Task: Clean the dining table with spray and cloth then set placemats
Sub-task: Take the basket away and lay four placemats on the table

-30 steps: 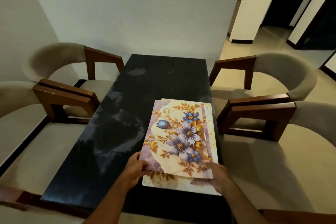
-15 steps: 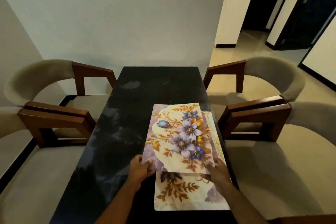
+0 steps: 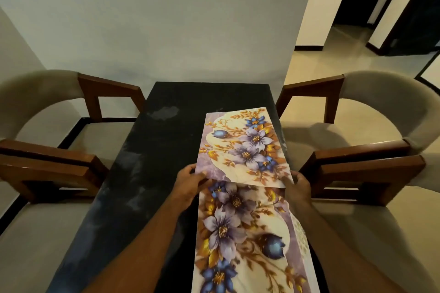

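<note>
both hands, the left grip [image 3: 190, 179] and right grip [image 3: 298, 183], are pinching the near corners of the upper placemat [image 3: 242, 147], which has slid farther up the right of the desk [image 3: 152, 150]. a second placemat [image 3: 240, 240] is now lying uncovered at the near end, so setting seems underway.

Dim room, wide-angle edge distortion

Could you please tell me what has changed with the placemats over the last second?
Both hands, left hand and right hand, slid the top placemat away along the table, uncovering the near placemat. Their grip on its near corners is unchanged; the chairs stayed.
</note>
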